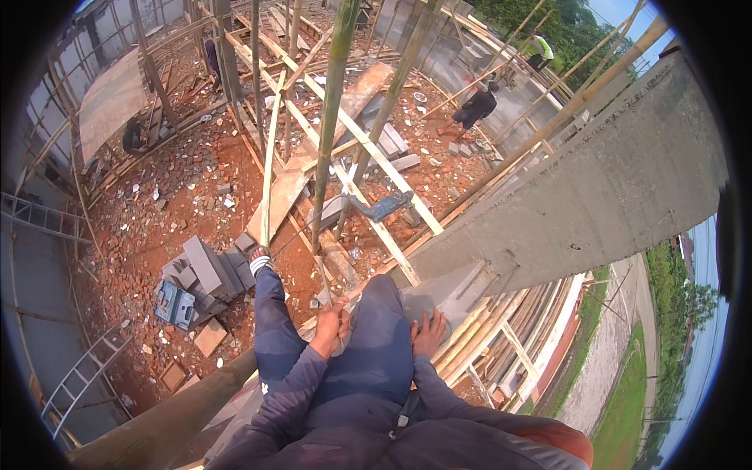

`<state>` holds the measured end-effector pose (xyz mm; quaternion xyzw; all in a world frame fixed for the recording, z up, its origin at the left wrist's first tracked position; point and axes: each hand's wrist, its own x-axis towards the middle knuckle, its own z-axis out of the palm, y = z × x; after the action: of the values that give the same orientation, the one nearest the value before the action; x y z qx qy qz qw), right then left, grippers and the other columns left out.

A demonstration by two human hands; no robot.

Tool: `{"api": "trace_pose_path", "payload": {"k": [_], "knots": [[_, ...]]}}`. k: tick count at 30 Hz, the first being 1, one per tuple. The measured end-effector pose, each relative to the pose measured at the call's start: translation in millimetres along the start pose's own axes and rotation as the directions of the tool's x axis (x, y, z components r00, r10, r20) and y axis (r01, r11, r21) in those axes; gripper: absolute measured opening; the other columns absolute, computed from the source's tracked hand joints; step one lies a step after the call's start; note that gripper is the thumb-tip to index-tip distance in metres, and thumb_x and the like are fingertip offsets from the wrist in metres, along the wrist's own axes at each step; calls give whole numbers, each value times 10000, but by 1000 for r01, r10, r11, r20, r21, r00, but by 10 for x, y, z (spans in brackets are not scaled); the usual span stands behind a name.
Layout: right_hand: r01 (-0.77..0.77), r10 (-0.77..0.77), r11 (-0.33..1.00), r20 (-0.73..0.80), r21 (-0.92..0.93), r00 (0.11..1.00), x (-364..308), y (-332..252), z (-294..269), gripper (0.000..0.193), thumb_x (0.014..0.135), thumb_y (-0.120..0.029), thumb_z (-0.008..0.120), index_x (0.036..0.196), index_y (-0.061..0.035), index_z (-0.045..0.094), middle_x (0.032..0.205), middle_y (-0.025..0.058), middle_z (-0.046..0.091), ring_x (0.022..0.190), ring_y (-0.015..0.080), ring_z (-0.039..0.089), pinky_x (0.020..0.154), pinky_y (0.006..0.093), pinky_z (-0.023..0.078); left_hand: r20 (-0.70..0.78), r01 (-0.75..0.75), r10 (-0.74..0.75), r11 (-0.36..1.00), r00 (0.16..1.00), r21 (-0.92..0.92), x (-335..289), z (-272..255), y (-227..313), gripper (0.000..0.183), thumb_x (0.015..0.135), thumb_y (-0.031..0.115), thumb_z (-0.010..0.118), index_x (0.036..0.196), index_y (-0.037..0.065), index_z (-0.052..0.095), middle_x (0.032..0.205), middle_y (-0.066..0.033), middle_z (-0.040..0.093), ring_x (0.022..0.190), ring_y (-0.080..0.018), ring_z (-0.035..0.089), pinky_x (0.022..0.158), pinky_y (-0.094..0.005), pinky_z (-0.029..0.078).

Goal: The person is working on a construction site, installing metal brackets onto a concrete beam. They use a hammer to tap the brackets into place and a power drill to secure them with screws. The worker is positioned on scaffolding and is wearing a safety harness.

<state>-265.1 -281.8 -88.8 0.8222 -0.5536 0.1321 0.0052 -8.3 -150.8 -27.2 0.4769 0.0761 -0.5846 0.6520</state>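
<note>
I sit high up with my legs [364,341] over a building site. My left hand [330,327] is closed in front of my left thigh, its fingers around a thin rod [322,276] that points up and away. What sort of tool the rod belongs to, I cannot make out. Beside my right thigh, my right hand [428,334] lies with fingers spread on a grey concrete surface [448,301]. That hand holds nothing visible. My shoe [259,260] rests by a light timber strip [274,168].
Bamboo poles [333,117] and crossed timbers [356,137] rise ahead. A rough concrete beam [580,188] slopes up at the right. Below lie grey blocks [207,266], a blue case [174,304] and rubble. A person in dark clothes [476,107] and another in a bright vest [542,51] are farther off.
</note>
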Motion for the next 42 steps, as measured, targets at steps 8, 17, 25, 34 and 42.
{"api": "trace_pose_path", "payload": {"k": [8, 17, 25, 34, 42], "knots": [[-9, 13, 998, -57, 57, 998, -44, -224, -185, 361, 839, -209, 577, 1172, -118, 680, 1484, 156, 418, 1443, 396, 272, 1157, 578, 238, -230, 231, -258, 963, 938, -139, -329, -1078, -331, 276, 983, 148, 395, 1226, 54, 483, 696, -61, 470, 479, -121, 343, 443, -287, 299], [-42, 45, 998, -48, 55, 998, -73, -300, -254, 350, 817, -185, 570, 1132, -98, 694, 1485, 147, 419, 1447, 384, 275, 1168, 579, 230, -165, 83, -86, 996, 982, -24, -165, -1126, -197, 153, 970, 67, 428, 1044, 172, 510, 650, -19, 460, 450, -103, 355, 392, -277, 283], [-43, 47, 996, -42, 82, 998, -10, -279, -338, 332, 821, -170, 569, 1121, -106, 696, 1484, 145, 419, 1448, 380, 276, 1169, 571, 233, -175, 198, -180, 976, 968, 90, -46, -1258, -331, 99, 938, 61, 450, 934, 146, 499, 648, -4, 467, 456, -100, 370, 391, -259, 272], [-18, 22, 998, -66, 63, 998, -49, -340, -267, 308, 815, -159, 575, 1090, -119, 708, 1475, 134, 437, 1432, 381, 306, 1146, 585, 258, -261, 239, -187, 953, 947, 185, -145, -1083, -149, 133, 966, 107, 463, 1074, 99, 540, 684, 4, 482, 482, -82, 372, 416, -248, 287], [-44, 49, 996, -73, 72, 996, 1, -255, -223, 322, 786, -175, 584, 1079, -146, 714, 1471, 119, 454, 1425, 380, 321, 1152, 584, 257, -293, 238, -136, 907, 947, 348, -52, -969, -124, 224, 956, 102, 460, 1167, 97, 536, 672, 18, 475, 455, -74, 362, 398, -256, 277]]}}
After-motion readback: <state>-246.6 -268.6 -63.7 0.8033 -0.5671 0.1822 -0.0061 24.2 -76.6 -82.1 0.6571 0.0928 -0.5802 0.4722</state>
